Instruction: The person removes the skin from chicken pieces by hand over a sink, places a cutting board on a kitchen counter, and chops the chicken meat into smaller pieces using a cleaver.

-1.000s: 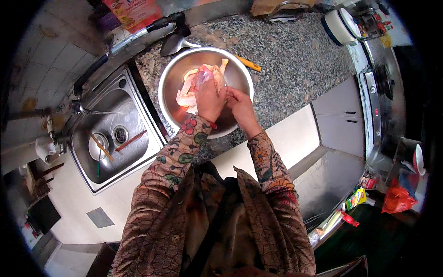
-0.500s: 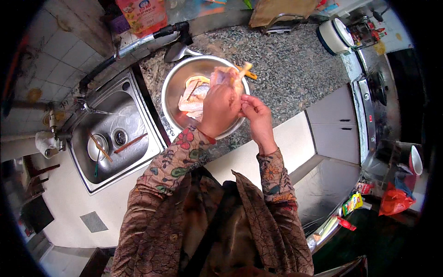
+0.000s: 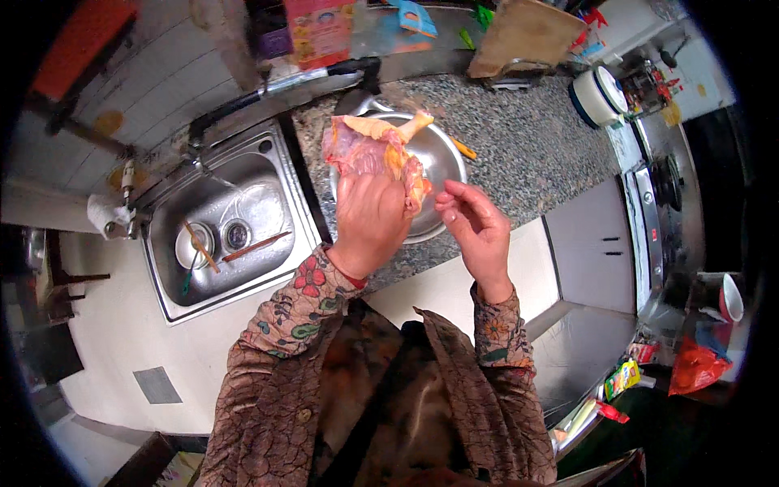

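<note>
My left hand (image 3: 369, 219) is closed on a large raw chicken piece (image 3: 365, 154), with a pale bone end sticking out at its upper right. The meat is held up over a round steel bowl (image 3: 446, 166) and hides most of the bowl's inside. Just right of the meat, apart from it, is my right hand (image 3: 479, 235). Its thumb and fingertips are drawn together in a pinch; whatever they hold is too small to make out.
At the left, a steel sink (image 3: 268, 178) holds a small bowl (image 3: 191, 243) and chopsticks, with water running. A spatula (image 3: 355, 101) lies behind the steel bowl, and a yellow handle (image 3: 464, 148) beside it. Farther right are a cutting board (image 3: 519, 36) and a white pot (image 3: 596, 96).
My left hand has raised the chicken piece out of the bowl. My right hand has come away from it to the right. The whole view has shifted somewhat.
</note>
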`<action>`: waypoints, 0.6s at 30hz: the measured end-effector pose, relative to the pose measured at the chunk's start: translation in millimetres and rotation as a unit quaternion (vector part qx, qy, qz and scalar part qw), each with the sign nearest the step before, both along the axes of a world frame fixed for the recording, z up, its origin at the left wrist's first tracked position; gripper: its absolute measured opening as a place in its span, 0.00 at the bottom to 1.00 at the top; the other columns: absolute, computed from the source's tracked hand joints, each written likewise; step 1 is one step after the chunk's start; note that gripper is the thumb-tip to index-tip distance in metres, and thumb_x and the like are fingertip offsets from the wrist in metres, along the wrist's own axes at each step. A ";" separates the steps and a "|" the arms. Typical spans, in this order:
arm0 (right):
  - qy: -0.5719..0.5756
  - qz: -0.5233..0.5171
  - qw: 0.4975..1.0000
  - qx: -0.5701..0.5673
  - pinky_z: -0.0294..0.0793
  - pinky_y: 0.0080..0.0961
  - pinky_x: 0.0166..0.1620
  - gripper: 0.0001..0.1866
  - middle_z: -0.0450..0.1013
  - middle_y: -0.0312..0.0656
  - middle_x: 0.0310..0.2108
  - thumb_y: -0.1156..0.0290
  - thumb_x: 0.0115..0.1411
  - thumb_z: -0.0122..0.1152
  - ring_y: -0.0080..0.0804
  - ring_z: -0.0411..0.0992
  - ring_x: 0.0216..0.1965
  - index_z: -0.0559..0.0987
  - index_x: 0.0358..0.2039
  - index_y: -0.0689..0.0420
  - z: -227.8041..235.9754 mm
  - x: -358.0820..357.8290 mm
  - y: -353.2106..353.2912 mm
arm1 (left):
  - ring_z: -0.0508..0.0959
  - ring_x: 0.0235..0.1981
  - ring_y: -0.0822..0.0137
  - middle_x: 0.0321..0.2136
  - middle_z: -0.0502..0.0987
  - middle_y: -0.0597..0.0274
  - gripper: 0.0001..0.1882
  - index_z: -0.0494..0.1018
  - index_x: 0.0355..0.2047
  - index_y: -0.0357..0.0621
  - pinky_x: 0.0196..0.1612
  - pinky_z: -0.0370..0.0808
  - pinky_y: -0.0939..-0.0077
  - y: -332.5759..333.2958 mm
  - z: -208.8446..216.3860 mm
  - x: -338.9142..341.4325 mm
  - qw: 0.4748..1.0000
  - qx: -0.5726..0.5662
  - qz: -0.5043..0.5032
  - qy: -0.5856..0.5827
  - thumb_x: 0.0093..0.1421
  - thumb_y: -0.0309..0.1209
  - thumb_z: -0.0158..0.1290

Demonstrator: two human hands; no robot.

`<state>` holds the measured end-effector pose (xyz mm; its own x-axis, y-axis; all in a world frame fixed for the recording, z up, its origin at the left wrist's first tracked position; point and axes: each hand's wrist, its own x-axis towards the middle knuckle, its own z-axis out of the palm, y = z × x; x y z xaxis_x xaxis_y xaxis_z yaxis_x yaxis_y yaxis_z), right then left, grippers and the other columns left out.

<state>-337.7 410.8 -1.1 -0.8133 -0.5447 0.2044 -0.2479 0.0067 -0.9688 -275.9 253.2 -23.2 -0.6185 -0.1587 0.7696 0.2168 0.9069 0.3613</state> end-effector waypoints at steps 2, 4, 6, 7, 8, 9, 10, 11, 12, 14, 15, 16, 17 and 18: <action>0.091 0.023 0.995 0.025 0.71 0.19 0.42 0.19 0.72 0.40 0.37 0.78 0.52 0.59 0.25 0.71 0.37 0.72 0.46 0.62 9.0 11.0 -20.2 | 0.67 0.26 0.54 0.24 0.66 0.57 0.11 0.65 0.29 0.40 0.32 0.62 0.62 -15.4 -0.2 16.1 1.000 -0.005 0.006 0.017 0.44 0.26 0.54; 0.152 0.028 0.986 0.059 0.71 0.21 0.41 0.21 0.72 0.42 0.36 0.78 0.50 0.61 0.28 0.72 0.37 0.73 0.47 0.61 22.3 28.5 -44.7 | 0.67 0.26 0.54 0.24 0.66 0.57 0.12 0.65 0.29 0.40 0.32 0.62 0.62 -30.6 -0.8 33.7 1.000 0.001 0.012 0.015 0.44 0.25 0.54; 0.178 0.039 0.981 0.070 0.71 0.22 0.40 0.19 0.73 0.42 0.36 0.79 0.50 0.61 0.28 0.72 0.36 0.74 0.45 0.61 21.5 42.7 -68.0 | 0.68 0.26 0.54 0.24 0.67 0.57 0.12 0.65 0.30 0.40 0.32 0.62 0.62 -46.9 -2.6 52.0 1.000 0.004 0.024 0.014 0.44 0.25 0.54; 0.191 0.045 0.978 0.076 0.71 0.22 0.39 0.18 0.73 0.42 0.35 0.79 0.51 0.60 0.28 0.72 0.36 0.75 0.44 0.61 21.1 50.2 -80.5 | 0.68 0.26 0.56 0.24 0.67 0.58 0.12 0.65 0.29 0.41 0.31 0.61 0.63 -55.5 -2.3 61.1 0.999 0.004 0.035 0.015 0.45 0.27 0.55; 0.227 0.027 0.971 0.067 0.71 0.25 0.37 0.13 0.73 0.43 0.31 0.79 0.51 0.60 0.32 0.72 0.33 0.77 0.39 0.62 20.8 58.7 -94.8 | 0.68 0.26 0.57 0.24 0.67 0.59 0.12 0.65 0.29 0.42 0.31 0.61 0.63 -64.0 -1.8 70.2 0.999 0.003 0.046 0.016 0.46 0.28 0.55; 0.246 0.026 0.966 0.071 0.70 0.26 0.37 0.12 0.74 0.43 0.30 0.79 0.51 0.60 0.33 0.72 0.33 0.77 0.38 0.61 19.3 64.9 -104.6 | 0.68 0.26 0.59 0.24 0.66 0.60 0.12 0.64 0.29 0.43 0.31 0.61 0.64 -71.6 -1.8 79.3 0.998 0.003 0.058 0.018 0.47 0.30 0.55; 0.265 0.026 0.961 0.074 0.70 0.27 0.36 0.11 0.74 0.43 0.29 0.79 0.50 0.60 0.35 0.72 0.32 0.77 0.37 0.61 16.5 70.9 -114.1 | 0.68 0.26 0.59 0.24 0.67 0.60 0.12 0.64 0.29 0.43 0.31 0.61 0.63 -79.3 -2.2 88.9 0.998 0.012 0.060 0.016 0.47 0.29 0.55; 0.285 0.027 0.955 0.077 0.70 0.28 0.36 0.10 0.74 0.43 0.28 0.79 0.50 0.60 0.36 0.71 0.31 0.77 0.35 0.61 14.9 77.1 -123.8 | 0.68 0.26 0.58 0.24 0.66 0.60 0.12 0.64 0.29 0.43 0.31 0.61 0.63 -86.6 -2.9 98.2 0.998 0.020 0.063 0.016 0.47 0.29 0.55; 0.299 0.022 0.951 0.077 0.68 0.29 0.34 0.06 0.73 0.42 0.26 0.79 0.49 0.60 0.39 0.71 0.29 0.76 0.30 0.60 17.9 83.8 -135.4 | 0.68 0.26 0.58 0.23 0.66 0.60 0.12 0.64 0.29 0.43 0.31 0.61 0.63 -94.1 -3.1 107.1 0.997 0.026 0.067 0.017 0.47 0.29 0.55; 0.336 0.032 0.937 0.094 0.67 0.29 0.33 0.05 0.73 0.42 0.25 0.79 0.49 0.60 0.38 0.70 0.28 0.76 0.28 0.59 22.1 96.0 -154.3 | 0.68 0.26 0.58 0.23 0.66 0.59 0.11 0.64 0.29 0.42 0.31 0.61 0.63 -108.1 -2.2 125.8 0.996 0.041 0.078 0.001 0.47 0.29 0.55; 0.354 0.035 0.929 0.102 0.66 0.29 0.33 0.04 0.72 0.42 0.24 0.79 0.49 0.59 0.38 0.70 0.28 0.75 0.27 0.59 23.2 101.9 -163.2 | 0.68 0.26 0.57 0.23 0.66 0.59 0.11 0.64 0.29 0.42 0.32 0.61 0.63 -114.6 -0.4 135.1 0.995 0.049 0.084 -0.015 0.47 0.29 0.55; 0.351 0.043 0.929 0.105 0.65 0.29 0.32 0.03 0.71 0.41 0.23 0.78 0.49 0.58 0.39 0.69 0.26 0.74 0.26 0.58 23.6 108.0 -171.8 | 0.68 0.26 0.56 0.23 0.66 0.58 0.11 0.64 0.29 0.42 0.32 0.61 0.63 -121.2 1.3 143.5 0.994 0.058 0.090 -0.031 0.47 0.29 0.55; 0.318 0.062 0.940 0.104 0.65 0.30 0.32 0.03 0.71 0.42 0.23 0.78 0.50 0.58 0.39 0.69 0.26 0.74 0.26 0.58 23.4 114.2 -179.4 | 0.68 0.26 0.56 0.23 0.66 0.58 0.11 0.65 0.28 0.42 0.32 0.61 0.63 -127.9 2.7 151.0 0.992 0.073 0.097 -0.037 0.47 0.29 0.55; 0.285 0.080 0.950 0.103 0.65 0.30 0.32 0.03 0.71 0.42 0.23 0.78 0.50 0.57 0.40 0.69 0.26 0.73 0.26 0.58 22.9 119.7 -185.8 | 0.68 0.26 0.55 0.23 0.66 0.57 0.11 0.65 0.27 0.42 0.32 0.61 0.63 -134.1 4.4 157.5 0.990 0.088 0.102 -0.043 0.46 0.29 0.56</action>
